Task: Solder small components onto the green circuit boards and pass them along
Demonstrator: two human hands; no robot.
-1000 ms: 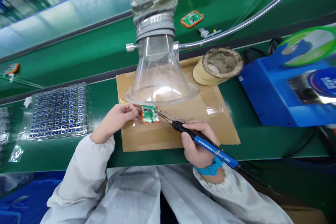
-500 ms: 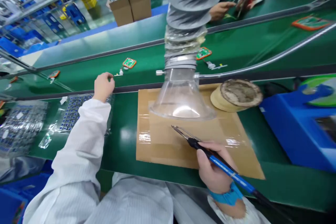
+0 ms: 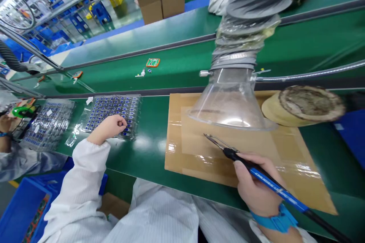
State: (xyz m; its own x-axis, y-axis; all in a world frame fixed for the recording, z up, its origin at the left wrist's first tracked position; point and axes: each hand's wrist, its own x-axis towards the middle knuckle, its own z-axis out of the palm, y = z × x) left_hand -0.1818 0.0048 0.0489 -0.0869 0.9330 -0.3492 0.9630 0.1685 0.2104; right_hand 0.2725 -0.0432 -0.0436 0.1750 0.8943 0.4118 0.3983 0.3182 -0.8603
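two hands busy, left hand [image 3: 110, 126] curled nearly shut at the tray [image 3: 138, 108] of small blue parts, can't tell if it's got one, so probably my picking step, calls for a light pinch, right hand [image 3: 258, 186] gripping the soldering iron [image 3: 275, 188] over cardboard [image 3: 185, 144]

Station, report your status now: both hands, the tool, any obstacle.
Left hand over parts tray, grip unclear. Right hand holding soldering iron, tip over cardboard. Clear hood hangs close beyond the tip.
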